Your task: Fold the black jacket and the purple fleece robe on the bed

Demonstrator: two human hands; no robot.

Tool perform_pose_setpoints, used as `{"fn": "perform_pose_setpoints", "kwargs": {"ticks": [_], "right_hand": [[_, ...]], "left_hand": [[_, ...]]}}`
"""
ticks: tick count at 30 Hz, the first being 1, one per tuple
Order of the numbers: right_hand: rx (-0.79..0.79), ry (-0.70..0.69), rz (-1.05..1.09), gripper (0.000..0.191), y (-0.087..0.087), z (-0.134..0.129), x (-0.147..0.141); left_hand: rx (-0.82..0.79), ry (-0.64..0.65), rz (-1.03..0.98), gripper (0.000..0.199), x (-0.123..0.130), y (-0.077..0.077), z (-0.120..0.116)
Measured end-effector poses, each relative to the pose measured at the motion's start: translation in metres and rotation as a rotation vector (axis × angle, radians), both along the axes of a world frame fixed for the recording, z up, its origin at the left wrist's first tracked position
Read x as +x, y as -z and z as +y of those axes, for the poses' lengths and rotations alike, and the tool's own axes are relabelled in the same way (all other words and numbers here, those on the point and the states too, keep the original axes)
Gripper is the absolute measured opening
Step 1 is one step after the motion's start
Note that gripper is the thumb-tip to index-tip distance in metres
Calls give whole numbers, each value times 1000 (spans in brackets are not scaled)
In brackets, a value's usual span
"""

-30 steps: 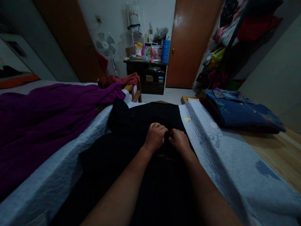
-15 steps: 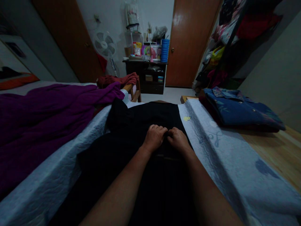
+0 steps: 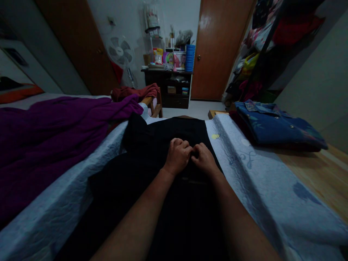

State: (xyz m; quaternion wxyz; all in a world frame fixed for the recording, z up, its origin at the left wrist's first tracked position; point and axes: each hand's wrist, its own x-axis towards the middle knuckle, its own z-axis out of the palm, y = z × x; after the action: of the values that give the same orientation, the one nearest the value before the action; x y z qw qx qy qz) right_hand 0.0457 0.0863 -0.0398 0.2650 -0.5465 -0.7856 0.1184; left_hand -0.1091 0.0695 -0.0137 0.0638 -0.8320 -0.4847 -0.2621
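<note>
A black garment (image 3: 174, 130) lies spread over the light patterned bed cover (image 3: 239, 159), in the middle of the view. Both hands are closed on it, their fingertips nearly meeting. My left hand (image 3: 178, 156) has its fingers curled and pressed on the dark cloth. Just to its right, my right hand (image 3: 203, 157) pinches the same garment. The exact bit between the fingertips is too dark to make out.
A purple blanket (image 3: 59, 134) covers the left side. Folded denim clothing (image 3: 280, 125) lies at the right on a wooden surface (image 3: 312, 170). Beyond the bed stand a fan (image 3: 121, 50), a dark cabinet (image 3: 168, 87) and a wooden door (image 3: 217, 54).
Both hands have shifted slightly up the view, and the left-hand knuckles are raised a little more. The garment lies almost the same.
</note>
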Motion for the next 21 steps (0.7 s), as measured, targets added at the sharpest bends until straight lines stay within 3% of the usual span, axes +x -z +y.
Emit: {"fn": "perform_pose_setpoints", "kwargs": {"ticks": [11,16,21], "right_hand": [[88,-113,1,14,16,9,0],[44,-123,44,11,10,5,0],[1,-103,3,7,5,1,-2]], "left_hand": [[-241,9,137,15,0,1,0],[-235,-93,203,14,1,1,0],[-283,-86,241,18,0,1,1]]}}
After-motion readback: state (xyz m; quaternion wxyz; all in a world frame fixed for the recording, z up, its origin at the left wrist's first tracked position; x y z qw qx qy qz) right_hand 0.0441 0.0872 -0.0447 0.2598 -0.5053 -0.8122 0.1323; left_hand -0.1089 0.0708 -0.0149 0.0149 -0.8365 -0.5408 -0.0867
